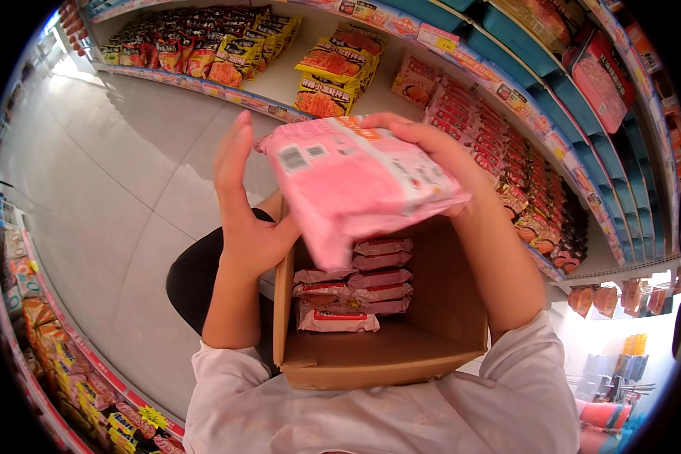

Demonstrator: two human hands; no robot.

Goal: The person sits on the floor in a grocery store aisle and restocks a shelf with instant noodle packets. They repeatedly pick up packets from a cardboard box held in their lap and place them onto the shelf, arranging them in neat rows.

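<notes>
A pink and white plastic food packet (363, 176), slightly blurred, is tilted above an open cardboard box (386, 363). My right hand (442, 147) grips its far right side, fingers over the top edge. My left hand (249, 210) is spread with the thumb close to the packet's lower left; whether the thumb touches it cannot be told. Inside the box several pink packets (380, 284) lie stacked in two columns, with a white and red packet (337, 320) at the near side. The held packet hides part of the box's far end.
A shelf ahead holds yellow noodle packets (332, 74), dark red packets (176, 42) and rows of pink packets (454, 113). Its upper tier, with blue trays (522, 34), curves along the right. Another stocked shelf (96, 352) stands at left beyond the grey tiled floor (130, 176).
</notes>
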